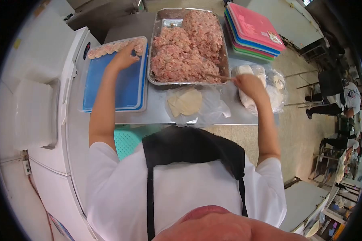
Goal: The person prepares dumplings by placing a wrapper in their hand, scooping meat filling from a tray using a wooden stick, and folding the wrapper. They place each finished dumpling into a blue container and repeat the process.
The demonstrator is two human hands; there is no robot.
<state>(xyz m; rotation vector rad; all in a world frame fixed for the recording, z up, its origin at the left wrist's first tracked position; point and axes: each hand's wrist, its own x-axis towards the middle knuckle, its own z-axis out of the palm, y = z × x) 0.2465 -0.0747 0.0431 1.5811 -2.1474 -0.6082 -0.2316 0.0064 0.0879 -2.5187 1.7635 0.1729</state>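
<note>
My left hand (pixel 124 59) is over the blue tray (pixel 108 86), at the right end of a row of filled dumplings (pixel 108 49). Its thumb and fingers are apart, and I see nothing held between them. My right hand (pixel 250 85) is closed around a thin brown wooden stick (pixel 218 76), whose far end rests on the minced meat filling (pixel 185 50). That filling is heaped in a large metal pan (pixel 150 66) between my hands. In front of the pan, a stack of round dough wrappers (pixel 186 102) lies on a clear plastic bag.
Bagged packs of white wrappers (pixel 265 86) lie beside my right hand. Colored lids or trays (pixel 255 28) are stacked at the back right. A white freezer (pixel 74 116) stands left, a teal stool (pixel 128 140) under the table edge. Other people (pixel 350 98) are far right.
</note>
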